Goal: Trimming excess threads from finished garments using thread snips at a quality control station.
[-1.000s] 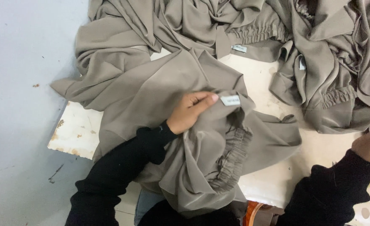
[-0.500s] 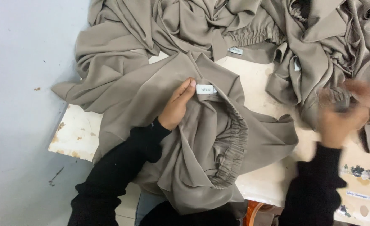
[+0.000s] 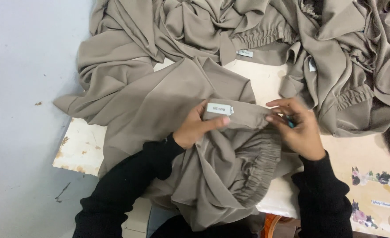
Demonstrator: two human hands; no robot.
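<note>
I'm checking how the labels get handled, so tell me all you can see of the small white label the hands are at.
The white label is a small flat rectangle, seemingly woven cloth, with faint grey print. It sits at the top edge of the taupe garment's flat waistband, lying level. The left hand pinches the band just beneath it, thumb along its lower edge. The right hand grips the same band further right, clear of the label.

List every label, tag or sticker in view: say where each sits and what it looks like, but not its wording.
White woven label: rectangular, on the taupe waistband, at the left hand.
White label: small rectangle, on the upper garment's waistband.
White tag: small, upright, on the right-hand garment.
Floral stickers: dark flowers, table's lower right.
</note>
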